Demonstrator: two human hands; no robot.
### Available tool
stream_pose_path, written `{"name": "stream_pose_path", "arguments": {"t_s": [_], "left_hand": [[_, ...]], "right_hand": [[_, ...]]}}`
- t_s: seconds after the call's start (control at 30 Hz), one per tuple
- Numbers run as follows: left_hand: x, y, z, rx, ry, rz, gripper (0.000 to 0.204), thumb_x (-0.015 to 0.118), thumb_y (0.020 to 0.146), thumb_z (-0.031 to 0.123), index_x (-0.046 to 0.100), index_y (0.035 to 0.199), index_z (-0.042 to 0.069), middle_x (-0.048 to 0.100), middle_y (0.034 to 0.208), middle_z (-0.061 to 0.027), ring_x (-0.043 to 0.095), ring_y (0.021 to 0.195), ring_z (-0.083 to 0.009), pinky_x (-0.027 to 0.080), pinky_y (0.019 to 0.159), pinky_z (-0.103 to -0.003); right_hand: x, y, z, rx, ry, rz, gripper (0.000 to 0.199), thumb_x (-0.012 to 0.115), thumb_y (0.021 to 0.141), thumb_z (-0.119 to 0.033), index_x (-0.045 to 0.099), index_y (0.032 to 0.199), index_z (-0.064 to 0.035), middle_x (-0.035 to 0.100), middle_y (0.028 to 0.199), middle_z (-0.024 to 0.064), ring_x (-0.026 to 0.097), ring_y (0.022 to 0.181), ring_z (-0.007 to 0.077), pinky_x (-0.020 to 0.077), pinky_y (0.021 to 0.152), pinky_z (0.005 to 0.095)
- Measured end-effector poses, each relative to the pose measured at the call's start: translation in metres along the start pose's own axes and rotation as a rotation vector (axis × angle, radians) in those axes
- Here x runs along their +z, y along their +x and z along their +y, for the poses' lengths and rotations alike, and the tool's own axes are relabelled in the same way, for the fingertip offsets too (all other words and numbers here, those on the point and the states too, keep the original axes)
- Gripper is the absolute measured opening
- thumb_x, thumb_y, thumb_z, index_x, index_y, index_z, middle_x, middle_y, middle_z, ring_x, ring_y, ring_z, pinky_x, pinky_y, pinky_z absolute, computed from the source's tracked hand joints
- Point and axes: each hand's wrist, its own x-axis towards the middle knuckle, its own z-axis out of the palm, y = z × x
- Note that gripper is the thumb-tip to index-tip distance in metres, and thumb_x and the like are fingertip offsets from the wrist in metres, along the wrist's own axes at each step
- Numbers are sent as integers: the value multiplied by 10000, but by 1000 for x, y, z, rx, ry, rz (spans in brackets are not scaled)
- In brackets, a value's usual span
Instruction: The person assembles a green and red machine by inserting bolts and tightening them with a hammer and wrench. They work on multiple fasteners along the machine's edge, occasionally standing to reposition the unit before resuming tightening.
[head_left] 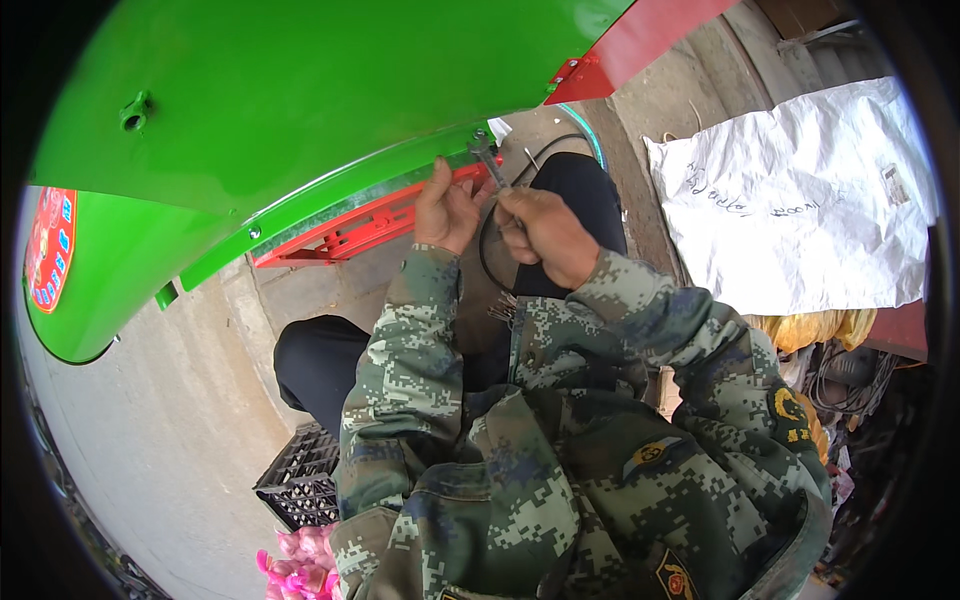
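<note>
My right hand (548, 232) is closed around the handle of a metal open-end wrench (488, 158). The wrench's jaw end points up at the lower edge of a large green metal panel (330, 90), near a bolt there. Just left of it my left hand (450, 208) is raised with the thumb apart from the other fingers, which are partly curled near the wrench. Nothing shows in its grasp. Behind the left hand runs a red metal frame (345, 222) along the panel's underside.
A red plate (640, 45) joins the panel at the upper right. A white woven sack (800, 200) lies on the right, beside yellow bags (815, 328) and tangled cables. A black crate (300, 480) and pink bags (300, 560) stand lower left. A dark hose passes near my knee.
</note>
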Motion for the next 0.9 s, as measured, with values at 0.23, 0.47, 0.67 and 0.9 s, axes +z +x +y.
{"name": "stream_pose_path", "arguments": {"t_s": [0.23,0.47,0.67,0.9], "left_hand": [[-1,0,1,-23,2,40,464,636,949,415,527,1325,166,593,1333,-32,544,1248,-248,403,1062,-516],[-3,3,-2,-21,-12,38,432,633,953,400,548,1305,164,622,1291,-32,570,1214,-236,416,1053,-507],[-9,0,5,-416,-459,-181,418,578,984,413,565,1287,125,654,1205,-73,655,1047,-256,526,926,-469],[-3,-6,12,-388,-16,48,571,539,974,513,498,1333,71,632,1125,-153,627,973,-292,527,848,-442]], "right_hand": [[-41,24,-62,150,-406,-38,340,436,1030,-281,509,803,-39,362,574,-29,278,421,62,201,370,243],[-42,27,-65,224,-325,-41,357,436,1026,-301,488,763,-65,321,535,-38,246,396,65,176,369,250],[47,18,2,2,230,128,276,466,1004,-323,487,825,-114,353,584,-33,277,408,89,219,394,283],[63,11,16,-28,436,95,281,457,1021,-333,490,854,-109,393,634,-17,335,449,103,291,428,291]]}}
